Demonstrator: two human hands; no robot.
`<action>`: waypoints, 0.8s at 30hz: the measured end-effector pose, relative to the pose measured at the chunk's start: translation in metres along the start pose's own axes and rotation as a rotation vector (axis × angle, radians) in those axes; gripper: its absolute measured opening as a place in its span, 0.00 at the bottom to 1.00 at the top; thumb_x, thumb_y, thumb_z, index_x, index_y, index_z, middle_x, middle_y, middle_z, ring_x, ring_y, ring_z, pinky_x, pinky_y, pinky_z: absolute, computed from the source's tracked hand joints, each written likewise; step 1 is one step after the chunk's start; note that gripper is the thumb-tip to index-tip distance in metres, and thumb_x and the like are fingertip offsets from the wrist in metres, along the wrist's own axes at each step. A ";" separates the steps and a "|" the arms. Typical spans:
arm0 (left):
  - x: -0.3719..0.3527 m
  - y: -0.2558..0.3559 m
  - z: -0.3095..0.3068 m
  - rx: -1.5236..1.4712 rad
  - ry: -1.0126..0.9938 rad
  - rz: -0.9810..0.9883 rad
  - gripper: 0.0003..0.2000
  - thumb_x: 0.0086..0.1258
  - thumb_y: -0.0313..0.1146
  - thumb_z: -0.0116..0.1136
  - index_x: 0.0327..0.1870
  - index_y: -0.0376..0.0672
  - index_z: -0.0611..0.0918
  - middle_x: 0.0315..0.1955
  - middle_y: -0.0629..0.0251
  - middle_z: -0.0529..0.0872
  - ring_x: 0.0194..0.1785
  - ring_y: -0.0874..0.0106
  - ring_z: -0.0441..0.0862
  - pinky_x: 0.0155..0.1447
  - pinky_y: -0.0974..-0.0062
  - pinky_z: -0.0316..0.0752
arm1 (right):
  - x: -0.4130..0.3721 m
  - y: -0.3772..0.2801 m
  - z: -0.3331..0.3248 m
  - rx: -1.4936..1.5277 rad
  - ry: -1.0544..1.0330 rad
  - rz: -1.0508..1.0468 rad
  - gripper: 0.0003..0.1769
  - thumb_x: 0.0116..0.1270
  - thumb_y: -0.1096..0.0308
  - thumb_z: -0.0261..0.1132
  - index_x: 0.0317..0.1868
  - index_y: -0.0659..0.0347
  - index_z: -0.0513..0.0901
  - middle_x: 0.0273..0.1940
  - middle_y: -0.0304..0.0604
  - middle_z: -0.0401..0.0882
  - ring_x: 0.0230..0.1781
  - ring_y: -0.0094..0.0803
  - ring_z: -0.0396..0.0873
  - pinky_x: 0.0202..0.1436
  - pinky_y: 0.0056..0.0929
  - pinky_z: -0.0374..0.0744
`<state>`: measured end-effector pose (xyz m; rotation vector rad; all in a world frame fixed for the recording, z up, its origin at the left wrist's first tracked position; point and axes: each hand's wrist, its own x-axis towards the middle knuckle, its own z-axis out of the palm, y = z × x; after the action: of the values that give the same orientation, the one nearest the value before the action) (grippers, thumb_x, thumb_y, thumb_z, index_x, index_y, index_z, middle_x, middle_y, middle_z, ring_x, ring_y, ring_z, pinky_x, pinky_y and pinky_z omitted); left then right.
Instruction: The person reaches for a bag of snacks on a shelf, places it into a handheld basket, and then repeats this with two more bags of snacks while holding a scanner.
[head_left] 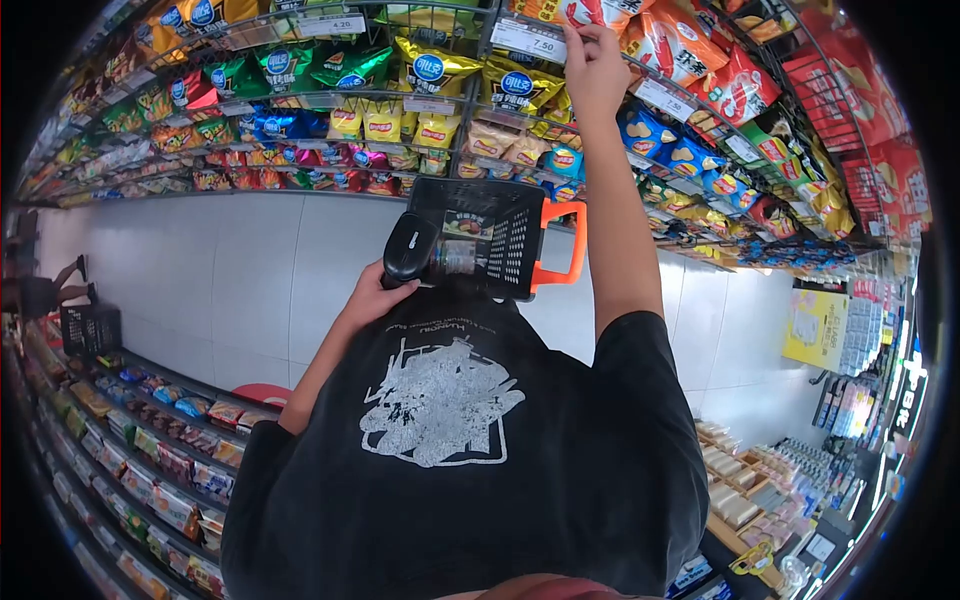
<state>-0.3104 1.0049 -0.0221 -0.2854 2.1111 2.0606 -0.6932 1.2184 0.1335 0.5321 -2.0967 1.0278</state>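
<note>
My right hand (597, 70) reaches up to the top shelf, its fingers curled against the lower edge of an orange and red chip bag (600, 12), beside a 7.50 price tag (528, 41). The fingertips are partly hidden, but they look closed on the bag. Low on the left, my left hand (378, 298) is wrapped round the end of a black, rounded handle-like piece (411, 246) with small white lettering. Just beyond it stands a black shopping basket (515, 225) with an orange handle (577, 245); a few packaged items (463, 245) lie inside.
Shelves of chip bags (428, 70) line the far side of the aisle. Snack shelves (150, 450) run along the near left. Grey floor tiles (240, 265) lie between them. At the far left are a person's legs (65, 285) beside a black basket (90, 330). A yellow box display (815, 325) stands right.
</note>
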 end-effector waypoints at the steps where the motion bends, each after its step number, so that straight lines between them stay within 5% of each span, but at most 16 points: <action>1: -0.002 0.002 0.002 0.004 0.014 -0.022 0.13 0.65 0.26 0.70 0.50 0.38 0.83 0.39 0.74 0.85 0.43 0.83 0.76 0.50 0.79 0.73 | -0.002 0.000 0.003 0.063 0.007 0.060 0.11 0.68 0.55 0.69 0.40 0.53 0.84 0.21 0.40 0.83 0.21 0.39 0.81 0.27 0.32 0.77; 2: -0.004 0.003 0.004 0.009 0.027 -0.044 0.13 0.65 0.25 0.70 0.49 0.38 0.83 0.38 0.75 0.84 0.42 0.83 0.76 0.50 0.80 0.73 | -0.003 0.001 0.005 0.125 0.015 0.123 0.11 0.68 0.56 0.69 0.39 0.53 0.84 0.21 0.41 0.83 0.20 0.39 0.81 0.28 0.31 0.76; 3: -0.006 0.003 0.006 0.003 0.042 -0.062 0.13 0.65 0.25 0.70 0.49 0.38 0.83 0.38 0.75 0.84 0.42 0.83 0.76 0.50 0.79 0.73 | -0.004 0.003 0.005 0.143 -0.010 0.126 0.11 0.70 0.62 0.69 0.42 0.60 0.83 0.21 0.38 0.83 0.20 0.20 0.77 0.27 0.23 0.72; 9: -0.025 0.004 0.027 0.023 0.114 -0.124 0.12 0.63 0.24 0.70 0.46 0.39 0.84 0.38 0.73 0.85 0.42 0.81 0.78 0.50 0.78 0.75 | -0.049 0.008 -0.009 0.714 0.136 0.476 0.11 0.72 0.65 0.67 0.39 0.66 0.82 0.25 0.33 0.80 0.22 0.13 0.70 0.27 0.18 0.68; 13: -0.039 -0.009 0.042 0.028 0.194 -0.141 0.10 0.63 0.25 0.71 0.44 0.39 0.84 0.38 0.73 0.86 0.43 0.81 0.79 0.50 0.77 0.75 | -0.184 0.104 -0.017 0.454 -0.089 0.578 0.09 0.72 0.67 0.67 0.39 0.66 0.83 0.23 0.32 0.75 0.24 0.13 0.67 0.27 0.18 0.66; 15: -0.042 -0.013 0.048 0.009 0.219 -0.151 0.08 0.64 0.26 0.70 0.42 0.39 0.85 0.38 0.73 0.86 0.43 0.81 0.79 0.51 0.77 0.75 | -0.242 0.113 -0.050 0.318 -0.172 0.598 0.12 0.73 0.64 0.66 0.38 0.68 0.82 0.26 0.35 0.78 0.30 0.18 0.73 0.34 0.22 0.73; 17: -0.042 -0.012 0.055 -0.081 0.251 -0.149 0.08 0.65 0.27 0.70 0.43 0.39 0.85 0.38 0.73 0.86 0.43 0.81 0.79 0.51 0.77 0.75 | -0.309 0.153 -0.092 0.103 -0.404 0.808 0.13 0.74 0.64 0.64 0.40 0.68 0.83 0.30 0.40 0.80 0.32 0.21 0.75 0.38 0.25 0.75; 21: -0.044 -0.019 0.052 -0.109 0.248 -0.158 0.09 0.64 0.24 0.68 0.44 0.39 0.83 0.37 0.72 0.85 0.43 0.79 0.80 0.52 0.75 0.75 | -0.400 0.201 -0.171 -0.079 -0.326 0.830 0.12 0.70 0.65 0.65 0.43 0.67 0.83 0.33 0.43 0.84 0.35 0.26 0.80 0.41 0.29 0.79; 24: -0.036 -0.015 0.046 -0.133 0.213 -0.107 0.08 0.63 0.22 0.68 0.41 0.41 0.83 0.35 0.72 0.84 0.44 0.78 0.81 0.52 0.75 0.75 | -0.423 0.222 -0.195 -0.020 -0.340 1.142 0.18 0.70 0.59 0.68 0.49 0.66 0.81 0.34 0.40 0.82 0.32 0.26 0.77 0.37 0.27 0.77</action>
<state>-0.2723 1.0508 -0.0282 -0.6493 2.0221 2.1961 -0.4749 1.5265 -0.2180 -0.6670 -2.7379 1.5683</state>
